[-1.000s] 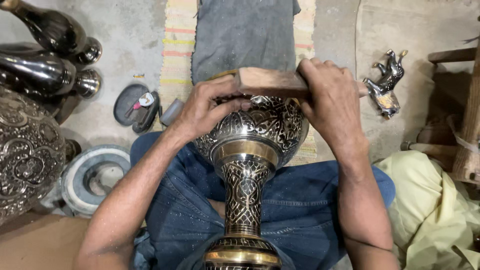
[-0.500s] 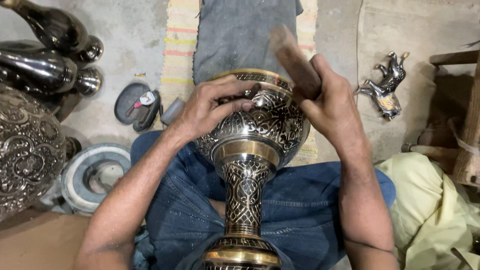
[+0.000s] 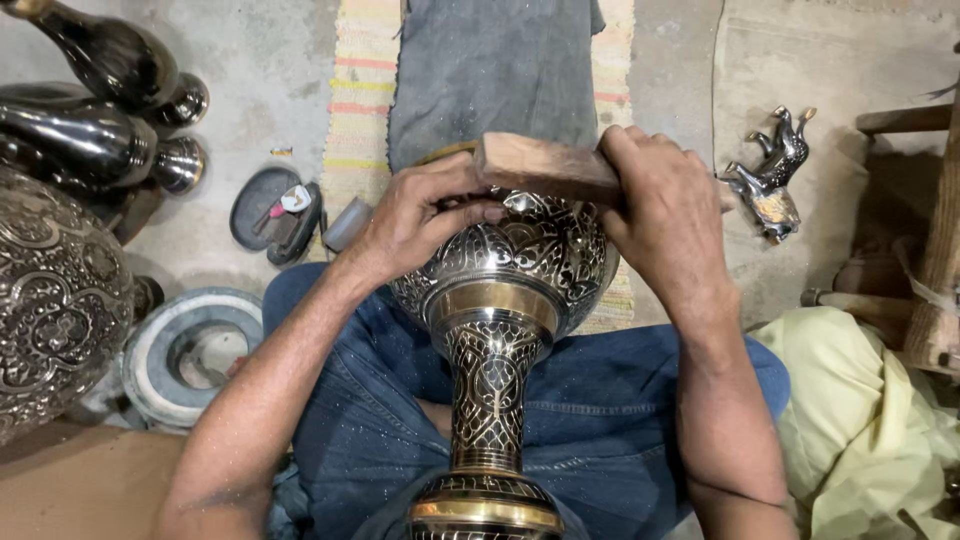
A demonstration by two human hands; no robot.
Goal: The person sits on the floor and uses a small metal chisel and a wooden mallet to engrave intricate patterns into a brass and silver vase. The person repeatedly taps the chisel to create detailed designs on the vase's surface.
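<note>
Resting across the person's lap, an engraved black-and-silver metal vase (image 3: 520,270) lies with its bowl toward the rug; the left hand (image 3: 420,215) curls over its rim, fingertips pressed on the engraving, while the right hand (image 3: 665,215) grips a wooden block (image 3: 545,165) laid atop the bowl

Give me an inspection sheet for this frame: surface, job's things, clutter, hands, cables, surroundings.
Surface: concrete floor, striped mat, grey cloth.
Job's things: engraved metal vase lying across the lap; wooden block at its rim.
Clutter: horse figurine, dark vases, engraved vessel, ring stand, small dark case.
Hands: left hand steadies the vase; right hand has a grip on the block.
Cables: nothing seen.
Surroundings: yellow cloth, wooden frame.
</note>
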